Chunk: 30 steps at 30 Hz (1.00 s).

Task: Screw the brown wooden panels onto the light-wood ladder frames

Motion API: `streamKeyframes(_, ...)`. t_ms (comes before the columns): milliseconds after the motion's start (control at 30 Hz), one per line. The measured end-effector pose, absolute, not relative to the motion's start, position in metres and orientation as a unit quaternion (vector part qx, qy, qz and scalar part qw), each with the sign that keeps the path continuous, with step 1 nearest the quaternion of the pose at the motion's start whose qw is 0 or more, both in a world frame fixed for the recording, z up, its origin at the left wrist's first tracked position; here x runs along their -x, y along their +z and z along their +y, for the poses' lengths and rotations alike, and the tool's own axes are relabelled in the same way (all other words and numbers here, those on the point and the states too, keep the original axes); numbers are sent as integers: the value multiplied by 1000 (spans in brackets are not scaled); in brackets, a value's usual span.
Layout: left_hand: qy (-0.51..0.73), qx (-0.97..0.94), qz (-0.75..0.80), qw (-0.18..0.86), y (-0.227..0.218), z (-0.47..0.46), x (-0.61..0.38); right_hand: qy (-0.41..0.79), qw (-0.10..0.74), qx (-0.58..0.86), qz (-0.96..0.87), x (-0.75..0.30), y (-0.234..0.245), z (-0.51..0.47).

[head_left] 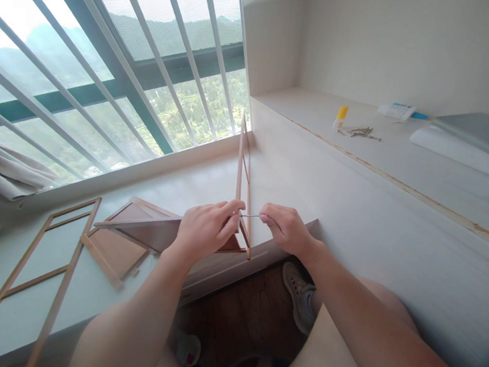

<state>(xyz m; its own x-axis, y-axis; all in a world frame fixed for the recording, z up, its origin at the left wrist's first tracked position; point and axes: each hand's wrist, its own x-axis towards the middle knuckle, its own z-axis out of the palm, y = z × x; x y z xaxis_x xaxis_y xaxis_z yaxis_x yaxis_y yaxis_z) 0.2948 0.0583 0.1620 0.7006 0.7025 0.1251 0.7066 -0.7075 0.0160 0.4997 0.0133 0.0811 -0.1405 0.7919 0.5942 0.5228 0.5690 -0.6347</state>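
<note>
My left hand [207, 227] is closed around the lower part of a thin wooden frame [243, 166] that stands upright on the window ledge. My right hand [283, 227] pinches a thin metal pin or screw [250, 215] whose tip points into the frame's side rail. The two hands are close together, with only the pin between them. Behind the left hand lie a sloped wooden panel [142, 226] and a flat wooden board [112, 252].
A long ladder-like wooden frame [26, 278] lies flat on the ledge at left. On the raised shelf at right are a yellow-capped glue bottle [340, 116], a small heap of screws [361, 132], a white packet [396, 110] and a grey laptop [484, 131]. Window bars [122, 64] rise behind. A shoe [301, 297] shows on the floor below.
</note>
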Motion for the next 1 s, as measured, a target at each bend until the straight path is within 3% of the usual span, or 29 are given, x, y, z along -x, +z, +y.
streamKeyframes(233,-55,923,-381,17,162,57,-294,572,557,402,-448,-476,84,6)
streamKeyframes(333,-56,924,-378,19,161,57,-293,641,548,385,-375,-474,85,6)
streamKeyframes(533,-56,923,-380,10,162,57,-294,530,575,428,-453,-483,87,4)
streamKeyframes(767,-58,923,-380,11,161,57,-294,263,497,494,-663,-492,89,-3)
streamKeyframes(1000,-59,924,-377,19,160,58,-293,162,468,477,-726,-494,82,-1)
